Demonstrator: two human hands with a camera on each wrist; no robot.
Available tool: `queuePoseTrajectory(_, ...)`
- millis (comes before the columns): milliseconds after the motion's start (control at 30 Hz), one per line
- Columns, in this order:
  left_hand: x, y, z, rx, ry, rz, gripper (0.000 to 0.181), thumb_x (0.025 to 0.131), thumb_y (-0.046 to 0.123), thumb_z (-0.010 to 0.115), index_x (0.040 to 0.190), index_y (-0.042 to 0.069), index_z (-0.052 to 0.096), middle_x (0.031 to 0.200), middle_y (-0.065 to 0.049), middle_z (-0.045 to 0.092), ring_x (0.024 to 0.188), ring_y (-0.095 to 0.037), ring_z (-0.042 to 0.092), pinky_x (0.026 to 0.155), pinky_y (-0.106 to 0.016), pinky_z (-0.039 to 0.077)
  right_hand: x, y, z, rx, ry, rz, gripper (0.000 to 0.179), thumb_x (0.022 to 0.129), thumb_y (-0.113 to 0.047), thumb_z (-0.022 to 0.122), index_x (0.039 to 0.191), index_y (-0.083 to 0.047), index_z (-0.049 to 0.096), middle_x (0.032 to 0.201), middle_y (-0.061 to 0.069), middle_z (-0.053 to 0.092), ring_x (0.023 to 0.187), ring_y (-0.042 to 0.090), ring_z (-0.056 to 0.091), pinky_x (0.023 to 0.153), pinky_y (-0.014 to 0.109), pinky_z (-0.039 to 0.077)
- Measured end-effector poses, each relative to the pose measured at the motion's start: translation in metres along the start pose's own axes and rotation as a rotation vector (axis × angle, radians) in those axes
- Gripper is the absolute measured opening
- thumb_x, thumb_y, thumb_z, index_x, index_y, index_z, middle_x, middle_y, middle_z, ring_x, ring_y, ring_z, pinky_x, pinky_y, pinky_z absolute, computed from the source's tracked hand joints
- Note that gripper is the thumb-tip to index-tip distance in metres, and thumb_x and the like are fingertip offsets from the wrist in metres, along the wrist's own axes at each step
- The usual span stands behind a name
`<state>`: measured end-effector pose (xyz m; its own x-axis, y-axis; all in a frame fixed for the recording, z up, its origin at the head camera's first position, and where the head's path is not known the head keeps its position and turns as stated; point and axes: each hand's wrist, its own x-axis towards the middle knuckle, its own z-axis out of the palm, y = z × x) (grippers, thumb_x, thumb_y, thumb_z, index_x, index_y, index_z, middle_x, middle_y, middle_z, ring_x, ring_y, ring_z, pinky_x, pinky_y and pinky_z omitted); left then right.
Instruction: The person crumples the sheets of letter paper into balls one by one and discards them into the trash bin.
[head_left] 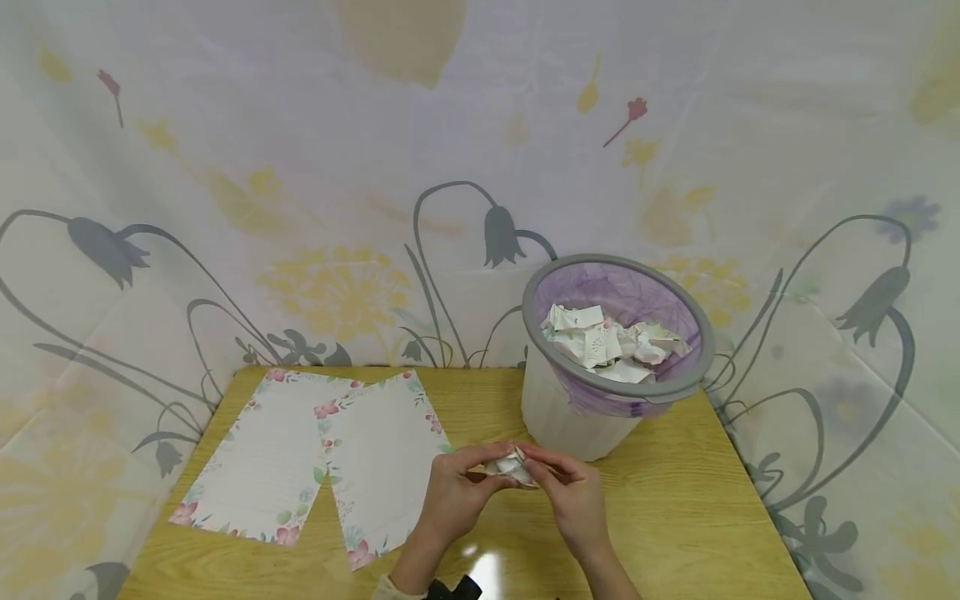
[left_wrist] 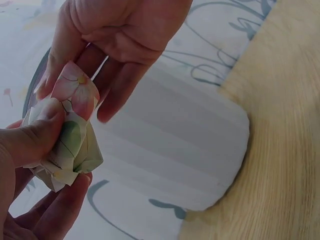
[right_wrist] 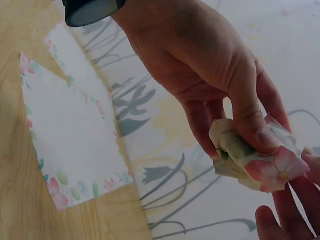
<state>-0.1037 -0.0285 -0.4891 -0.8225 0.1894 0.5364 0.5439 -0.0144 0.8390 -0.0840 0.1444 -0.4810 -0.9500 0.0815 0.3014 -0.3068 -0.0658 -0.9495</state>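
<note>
A crumpled ball of paper (head_left: 512,467) with a pink flower and green leaf print is between the two hands above the table. My left hand (head_left: 453,492) grips it, thumb pressed on top and fingers beneath, as the left wrist view of the paper ball (left_wrist: 75,135) shows. My right hand (head_left: 573,500) holds its other side, index finger and thumb at the paper; in the right wrist view only some fingers (right_wrist: 272,222) of it show. Close ahead stands a waste bin (head_left: 577,417) with a grey rim and purple liner, holding several crumpled papers (head_left: 600,337).
Two flower-bordered sheets (head_left: 258,454) (head_left: 382,458) lie flat on the wooden table (head_left: 675,517) at left, slightly overlapping at the top. A printed floral cloth (head_left: 450,125) hangs behind the table. A black device (head_left: 453,588) is on the left wrist.
</note>
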Motion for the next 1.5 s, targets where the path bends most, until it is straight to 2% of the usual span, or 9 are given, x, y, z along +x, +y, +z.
queuePoseTrajectory(267,-0.001,-0.003,-0.004,-0.038,-0.008,-0.027,0.039,0.078,0.003,0.08,0.116,-0.003,0.072,0.112,-0.018,0.071,0.092,-0.029,0.071,0.063,-0.032,0.059,0.008,-0.003,-0.027,-0.111,0.131,0.023,0.012,0.093,0.005,0.066,0.103,0.011,0.07,0.1,0.013,0.074,0.094,0.015,0.071,0.081,0.023,0.055)
queuePoseTrajectory(433,0.0,-0.003,-0.006,-0.058,-0.007,-0.032,0.04,0.078,0.002,0.08,0.116,-0.002,0.071,0.114,-0.018,0.071,0.095,-0.029,0.071,0.064,-0.033,0.059,0.016,-0.002,-0.051,-0.1,0.208,-0.001,0.012,0.093,0.006,0.065,0.102,0.015,0.068,0.095,0.009,0.075,0.089,0.014,0.071,0.079,0.021,0.054)
queuePoseTrajectory(667,0.0,-0.001,-0.006,-0.053,-0.013,-0.034,0.039,0.079,0.003,0.08,0.117,-0.002,0.071,0.116,-0.018,0.07,0.096,-0.03,0.07,0.063,-0.033,0.059,0.03,-0.01,-0.093,0.022,0.458,-0.048,0.018,0.095,0.008,0.06,0.102,0.024,0.06,0.083,0.005,0.075,0.078,0.012,0.072,0.077,0.021,0.056)
queuePoseTrajectory(800,-0.001,-0.002,-0.007,-0.044,-0.004,-0.057,0.039,0.078,0.003,0.08,0.116,-0.001,0.072,0.116,-0.017,0.07,0.094,-0.029,0.07,0.062,-0.032,0.059,0.037,-0.021,-0.117,-0.017,0.556,-0.073,0.02,0.097,0.003,0.06,0.104,0.021,0.062,0.082,0.003,0.075,0.076,0.011,0.072,0.078,0.019,0.055)
queuePoseTrajectory(967,-0.001,-0.001,-0.006,-0.047,0.007,-0.088,0.04,0.076,-0.002,0.081,0.115,-0.003,0.072,0.116,-0.019,0.069,0.093,-0.028,0.07,0.062,-0.033,0.06,0.047,-0.038,-0.142,-0.078,0.598,-0.119,0.015,0.096,0.0,0.063,0.101,0.014,0.068,0.083,0.001,0.074,0.077,0.01,0.071,0.078,0.016,0.054)
queuePoseTrajectory(1100,-0.002,-0.001,-0.006,-0.056,0.001,-0.083,0.039,0.077,0.0,0.08,0.116,-0.002,0.072,0.115,-0.018,0.07,0.092,-0.028,0.07,0.062,-0.033,0.06,0.057,-0.051,-0.154,-0.128,0.612,-0.137,0.018,0.094,-0.001,0.066,0.1,0.016,0.067,0.082,-0.001,0.074,0.079,0.008,0.07,0.079,0.015,0.053)
queuePoseTrajectory(1167,-0.002,-0.001,-0.006,-0.056,-0.001,-0.083,0.039,0.079,0.003,0.08,0.116,-0.001,0.072,0.114,-0.017,0.071,0.092,-0.027,0.07,0.062,-0.033,0.06,0.061,-0.056,-0.159,-0.223,0.613,-0.129,0.02,0.095,-0.003,0.066,0.101,0.016,0.067,0.084,-0.005,0.074,0.083,0.006,0.069,0.078,0.013,0.051)
queuePoseTrajectory(1367,-0.003,-0.001,-0.007,-0.026,0.009,-0.103,0.038,0.078,0.004,0.081,0.116,0.002,0.073,0.113,-0.015,0.071,0.09,-0.025,0.07,0.061,-0.032,0.059,0.072,-0.066,-0.167,-0.527,0.602,-0.063,0.021,0.098,-0.015,0.065,0.109,0.002,0.073,0.093,-0.018,0.072,0.091,-0.001,0.062,0.054,0.015,0.035)
queuePoseTrajectory(1500,-0.004,-0.004,-0.007,-0.013,0.015,-0.098,0.04,0.076,-0.002,0.081,0.115,-0.002,0.072,0.112,-0.018,0.071,0.088,-0.026,0.07,0.059,-0.032,0.059,0.08,-0.073,-0.166,-0.535,0.578,-0.036,0.022,0.098,-0.017,0.066,0.113,-0.003,0.074,0.101,-0.014,0.072,0.097,-0.002,0.061,0.066,0.011,0.043)
